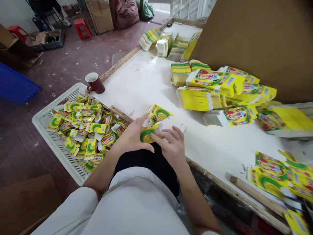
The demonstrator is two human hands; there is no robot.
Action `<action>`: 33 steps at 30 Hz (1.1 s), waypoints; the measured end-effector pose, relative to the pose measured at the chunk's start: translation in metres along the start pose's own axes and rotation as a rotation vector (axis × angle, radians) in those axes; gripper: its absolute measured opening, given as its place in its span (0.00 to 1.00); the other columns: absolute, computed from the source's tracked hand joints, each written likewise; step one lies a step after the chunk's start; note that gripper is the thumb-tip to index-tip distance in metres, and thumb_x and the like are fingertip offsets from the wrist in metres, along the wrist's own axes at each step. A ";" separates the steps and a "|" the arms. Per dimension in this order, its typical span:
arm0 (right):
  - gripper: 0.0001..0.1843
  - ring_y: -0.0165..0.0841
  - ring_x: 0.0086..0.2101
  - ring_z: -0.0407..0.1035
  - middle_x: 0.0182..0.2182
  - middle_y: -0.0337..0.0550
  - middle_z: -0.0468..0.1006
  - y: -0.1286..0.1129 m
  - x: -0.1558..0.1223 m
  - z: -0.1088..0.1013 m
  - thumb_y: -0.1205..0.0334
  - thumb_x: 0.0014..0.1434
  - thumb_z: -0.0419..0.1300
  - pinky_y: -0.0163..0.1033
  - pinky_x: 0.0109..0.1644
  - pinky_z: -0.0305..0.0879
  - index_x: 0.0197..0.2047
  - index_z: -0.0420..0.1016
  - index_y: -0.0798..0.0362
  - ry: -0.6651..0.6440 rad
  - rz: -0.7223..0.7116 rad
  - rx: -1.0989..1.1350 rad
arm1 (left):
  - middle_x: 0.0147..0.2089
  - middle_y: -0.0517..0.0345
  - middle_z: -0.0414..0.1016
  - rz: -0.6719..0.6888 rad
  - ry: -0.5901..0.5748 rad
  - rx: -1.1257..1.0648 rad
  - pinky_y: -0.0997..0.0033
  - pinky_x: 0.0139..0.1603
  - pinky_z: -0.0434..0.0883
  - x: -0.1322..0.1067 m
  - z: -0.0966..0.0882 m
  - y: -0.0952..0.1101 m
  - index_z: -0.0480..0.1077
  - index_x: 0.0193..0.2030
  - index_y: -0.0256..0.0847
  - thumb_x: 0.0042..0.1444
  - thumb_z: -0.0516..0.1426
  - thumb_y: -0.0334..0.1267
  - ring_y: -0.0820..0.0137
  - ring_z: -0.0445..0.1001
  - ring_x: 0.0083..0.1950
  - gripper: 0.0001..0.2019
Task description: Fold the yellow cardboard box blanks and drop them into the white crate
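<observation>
A small yellow-green printed carton (146, 134) is between my two hands, at the near edge of the white table. My right hand (172, 145) grips its right end, index finger lying across the printed side. My left hand (130, 136) is at its left end, with thumb and fingers spread wide around it; whether the palm touches it I cannot tell. Just beyond, a flat carton piece (160, 114) of the same print lies on the table. Left of my left arm, a white plastic basket (40, 122) holds many small cartons (96, 127) in a loose heap.
A maroon mug (96, 84) stands at the table's left edge, by the basket. Stacks of flat cartons (200, 98) lie on the right, against a large cardboard sheet (259, 42). More cartons (274, 176) and a wooden stick (259, 194) are near right. A red stool (82, 28) stands behind.
</observation>
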State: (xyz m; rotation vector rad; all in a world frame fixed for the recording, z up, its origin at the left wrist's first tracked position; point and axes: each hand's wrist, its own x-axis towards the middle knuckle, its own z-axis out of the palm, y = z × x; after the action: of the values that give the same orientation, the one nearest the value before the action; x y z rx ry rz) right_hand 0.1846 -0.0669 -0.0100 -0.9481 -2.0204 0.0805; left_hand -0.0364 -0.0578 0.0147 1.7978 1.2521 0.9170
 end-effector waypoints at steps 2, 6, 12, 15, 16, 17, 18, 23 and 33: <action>0.25 0.42 0.60 0.69 0.58 0.40 0.79 -0.006 -0.001 0.003 0.65 0.66 0.64 0.58 0.73 0.52 0.62 0.73 0.33 0.021 0.068 0.084 | 0.64 0.42 0.74 -0.037 -0.064 0.133 0.49 0.64 0.70 -0.001 0.009 0.005 0.61 0.70 0.43 0.46 0.72 0.46 0.48 0.74 0.64 0.45; 0.41 0.49 0.72 0.52 0.74 0.49 0.57 -0.006 -0.002 0.013 0.49 0.65 0.64 0.65 0.74 0.52 0.76 0.52 0.41 0.153 0.517 0.529 | 0.61 0.45 0.75 0.035 0.005 0.250 0.55 0.59 0.74 -0.004 0.029 0.008 0.57 0.69 0.43 0.51 0.66 0.37 0.54 0.77 0.59 0.39; 0.31 0.50 0.61 0.72 0.62 0.49 0.77 0.003 0.000 0.026 0.39 0.64 0.61 0.60 0.63 0.72 0.65 0.72 0.43 -0.306 0.820 1.248 | 0.59 0.48 0.74 0.305 -0.033 0.329 0.58 0.56 0.76 -0.008 0.043 0.004 0.58 0.65 0.46 0.50 0.62 0.31 0.56 0.77 0.59 0.35; 0.41 0.49 0.62 0.71 0.63 0.50 0.76 0.004 -0.004 0.029 0.32 0.62 0.59 0.60 0.65 0.70 0.71 0.63 0.42 -0.194 0.797 1.217 | 0.56 0.50 0.73 0.278 -0.024 0.319 0.62 0.48 0.77 -0.006 0.043 0.000 0.60 0.60 0.46 0.51 0.61 0.31 0.59 0.79 0.54 0.29; 0.44 0.49 0.64 0.69 0.65 0.51 0.73 0.003 -0.005 0.029 0.31 0.61 0.59 0.60 0.67 0.68 0.74 0.58 0.43 -0.146 0.762 1.148 | 0.55 0.50 0.73 0.250 -0.034 0.299 0.63 0.47 0.77 -0.005 0.042 -0.002 0.59 0.59 0.46 0.51 0.61 0.32 0.59 0.80 0.52 0.29; 0.46 0.49 0.67 0.65 0.68 0.52 0.69 0.001 -0.007 0.028 0.32 0.61 0.59 0.59 0.69 0.65 0.75 0.55 0.44 -0.128 0.705 1.051 | 0.54 0.50 0.74 0.226 -0.051 0.272 0.63 0.46 0.77 -0.004 0.042 -0.004 0.59 0.59 0.46 0.51 0.62 0.33 0.60 0.80 0.50 0.29; 0.45 0.48 0.69 0.60 0.71 0.52 0.65 -0.001 -0.008 0.027 0.35 0.63 0.59 0.59 0.71 0.62 0.76 0.53 0.44 -0.147 0.624 0.937 | 0.53 0.50 0.73 0.213 -0.067 0.242 0.62 0.46 0.77 -0.003 0.042 -0.007 0.58 0.60 0.45 0.51 0.62 0.33 0.60 0.80 0.49 0.30; 0.27 0.40 0.69 0.62 0.73 0.41 0.61 -0.008 -0.011 0.023 0.67 0.71 0.52 0.50 0.69 0.67 0.68 0.69 0.37 -0.162 0.305 0.415 | 0.62 0.39 0.65 0.104 0.157 0.142 0.54 0.54 0.75 0.002 0.046 -0.016 0.51 0.67 0.42 0.46 0.68 0.38 0.57 0.75 0.54 0.44; 0.19 0.45 0.66 0.66 0.72 0.45 0.63 0.016 -0.012 0.017 0.62 0.68 0.59 0.52 0.63 0.74 0.60 0.78 0.40 -0.073 0.280 0.301 | 0.39 0.61 0.77 -0.340 0.421 -0.601 0.71 0.43 0.74 0.000 0.030 -0.002 0.66 0.45 0.41 0.51 0.69 0.49 0.72 0.76 0.38 0.22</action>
State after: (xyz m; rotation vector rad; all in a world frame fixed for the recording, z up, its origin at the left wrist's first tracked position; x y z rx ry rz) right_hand 0.1854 -0.0587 -0.0344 -1.0362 -1.8608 0.5633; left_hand -0.0111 -0.0630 -0.0012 0.9203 1.2956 1.3357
